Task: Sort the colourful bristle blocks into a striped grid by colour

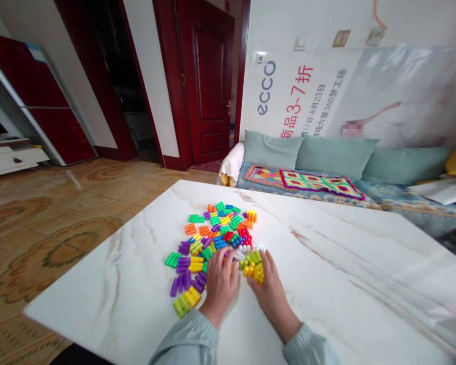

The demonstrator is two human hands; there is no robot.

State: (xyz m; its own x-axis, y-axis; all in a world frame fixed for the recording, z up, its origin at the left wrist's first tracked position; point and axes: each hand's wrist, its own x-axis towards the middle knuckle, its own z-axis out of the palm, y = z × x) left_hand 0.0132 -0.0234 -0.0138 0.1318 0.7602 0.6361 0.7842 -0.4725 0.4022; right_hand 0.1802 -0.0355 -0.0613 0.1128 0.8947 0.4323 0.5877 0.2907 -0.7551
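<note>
A pile of small plastic building pieces [220,242] in many colours, shaped like joined pegs, lies on the white marbled table [327,284]. My left hand [221,281] bends over the near side of the pile. Between its thumb and fingers a bit of orange and purple shows; the rest is hidden under the hand. My right hand [270,286] curls around the right side of a yellow and lime cluster of pieces [254,266], thumb and fingers touching it. White pieces [243,249] lie just beyond, between the two hands. Purple pieces [181,282] spread left of my left hand.
Past the table's far edge stands a sofa [387,200] with green cushions [336,156] and a crocheted mat [321,183]. A dark red door [209,81] and a red fridge [55,116] are farther off, beyond the patterned tile floor [79,203].
</note>
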